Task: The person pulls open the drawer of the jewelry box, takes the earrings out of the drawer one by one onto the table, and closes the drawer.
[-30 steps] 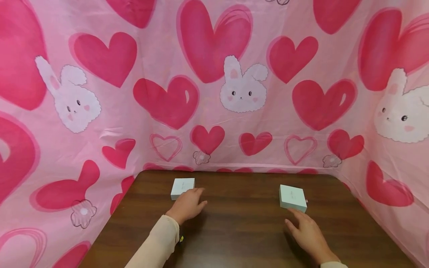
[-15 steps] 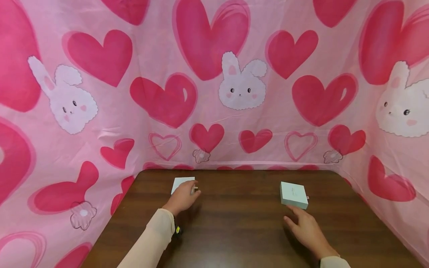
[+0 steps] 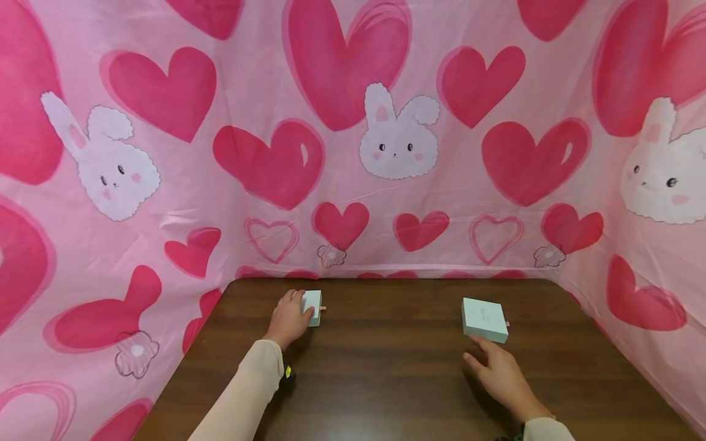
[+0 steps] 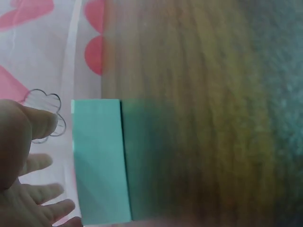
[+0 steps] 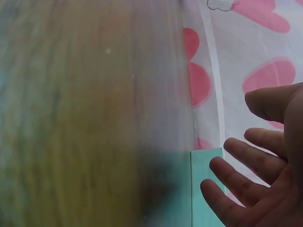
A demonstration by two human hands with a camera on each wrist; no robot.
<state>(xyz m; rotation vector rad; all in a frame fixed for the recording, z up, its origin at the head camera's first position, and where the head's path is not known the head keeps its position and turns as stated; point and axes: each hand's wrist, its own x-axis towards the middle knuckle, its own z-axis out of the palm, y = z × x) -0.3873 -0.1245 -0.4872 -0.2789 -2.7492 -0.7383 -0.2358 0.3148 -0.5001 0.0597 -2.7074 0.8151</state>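
Note:
A small pale-green box [image 3: 312, 301] lies at the back left of the table, a short tab sticking out of its right side. Over its left part hovers my left hand [image 3: 288, 320], fingers extended and thumb near the front edge. In the left wrist view, the thumb and spread fingers are beside the box's side face [image 4: 100, 161], not curled round it. A second pale-green box [image 3: 484, 318] lies at the back right, also with a tab on its right. My right hand [image 3: 504, 376] is just in front of it, fingers loosely extended and holding nothing; whether a fingertip touches it, I cannot tell.
Both boxes rest on a dark brown wooden table [image 3: 386, 361]. Pink cloth [image 3: 386, 196] printed with hearts and rabbits hangs along the back and both sides. A small black item with a yellow mark [image 3: 288, 371] shows under the left wrist.
My left hand has shifted left across the left box, uncovering its right side and tab. The right hand stays in front of its box. The head view has tilted slightly.

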